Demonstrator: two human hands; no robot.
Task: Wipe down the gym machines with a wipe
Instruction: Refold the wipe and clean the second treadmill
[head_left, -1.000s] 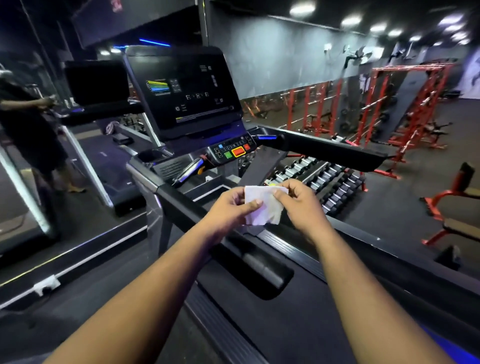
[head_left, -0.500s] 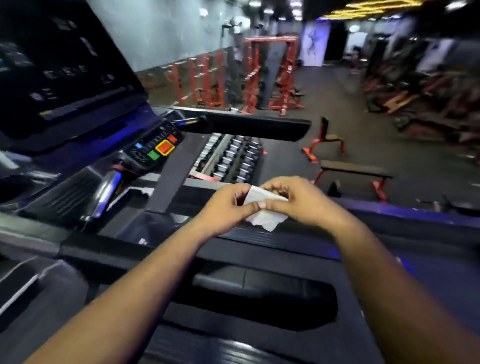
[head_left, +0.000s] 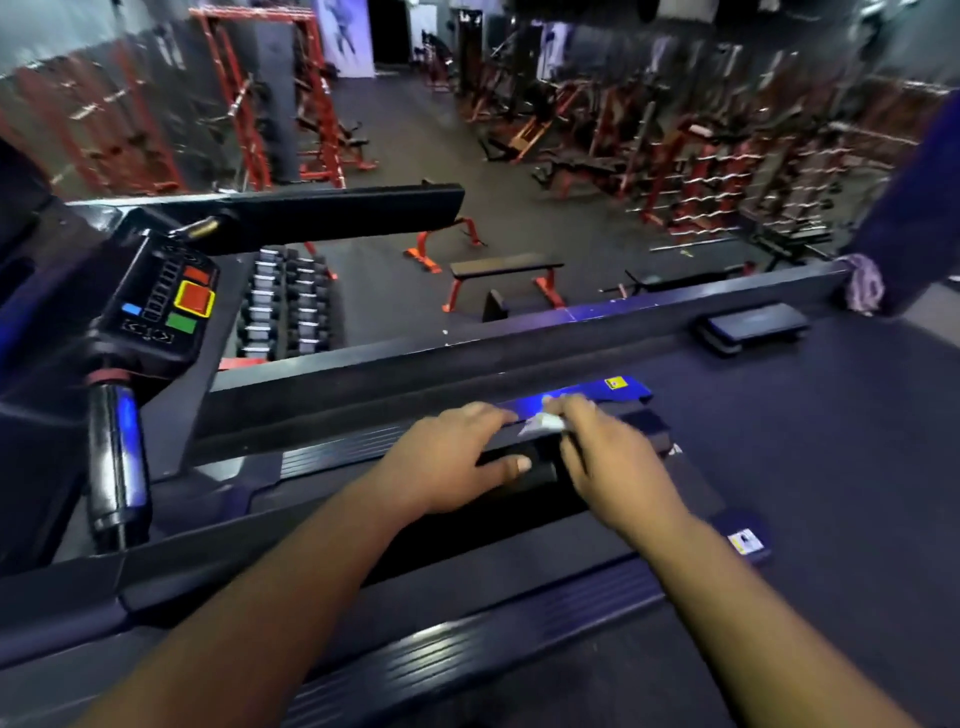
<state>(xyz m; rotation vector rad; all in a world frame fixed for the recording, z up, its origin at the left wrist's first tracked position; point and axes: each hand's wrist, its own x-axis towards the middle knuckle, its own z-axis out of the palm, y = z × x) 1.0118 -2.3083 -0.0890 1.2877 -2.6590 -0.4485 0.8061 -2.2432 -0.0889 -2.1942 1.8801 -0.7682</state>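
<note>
Black plastic and dark rubber make up nearly everything near the hands: this is a treadmill, and the person leans over its side. Far to the left of the left hand stands the control pad (head_left: 165, 301) with its red, green and blue buttons, and below that a chrome-and-black grip handle (head_left: 115, 462). The left hand (head_left: 457, 462) lies flat with fingers stretched out and thumb apart, resting on the black handrail (head_left: 332, 410) and holding nothing. Just to its right, the right hand (head_left: 602, 457) is motion-blurred; its fingers seem to pinch the white wipe (head_left: 540, 425), a small crumpled patch showing at the fingertips, against the rail's top edge where a blue glow runs. Beyond the right hand lie a yellow warning sticker (head_left: 615, 383) and, further off, a flat black step platform (head_left: 753, 325). By my reading the wiping of this rail is only starting: the wipe has just met the surface. The next move calls for steady downward pressure and a long sweep along the rail, with the left hand bracing or getting out of the way.
</note>
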